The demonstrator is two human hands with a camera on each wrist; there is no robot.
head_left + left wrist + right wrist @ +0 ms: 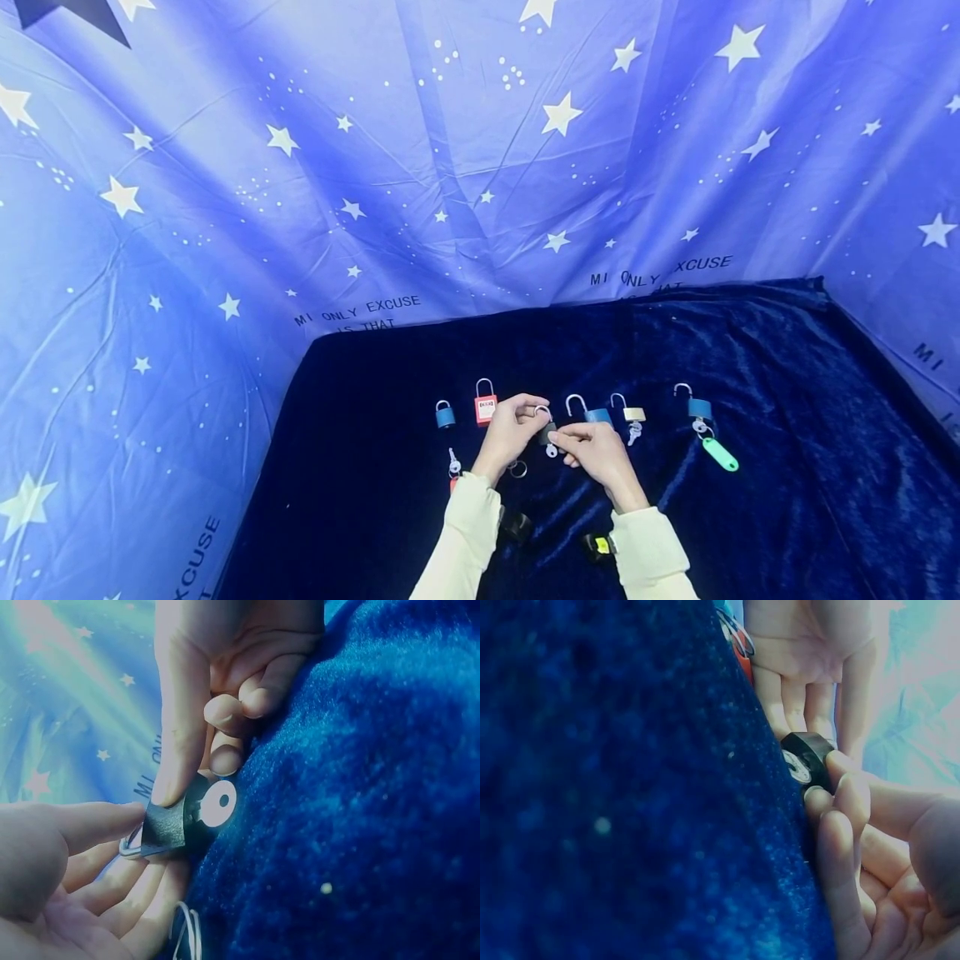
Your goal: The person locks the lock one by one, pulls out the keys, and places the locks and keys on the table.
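A small black padlock (548,433) is between the two hands near the middle of the dark blue cloth, with a silver key (552,451) in its underside. My right hand (600,454) pinches the padlock's body from the right, thumb on its dark face. On the other side, my left hand (510,433) holds it at the shackle end, thumb against the metal loop and fingers beneath. In the left wrist view the key's round head (218,804) points away from the shackle (132,847). A metal ring (517,469) lies just below the left hand.
Left of the hands are a small blue padlock (446,415), a red padlock (486,408) and a key (453,461). To the right lie a blue padlock (597,416), a brass-coloured padlock (633,414) and another blue padlock (700,408) with a green tag (721,454). A starry curtain (450,167) hangs behind.
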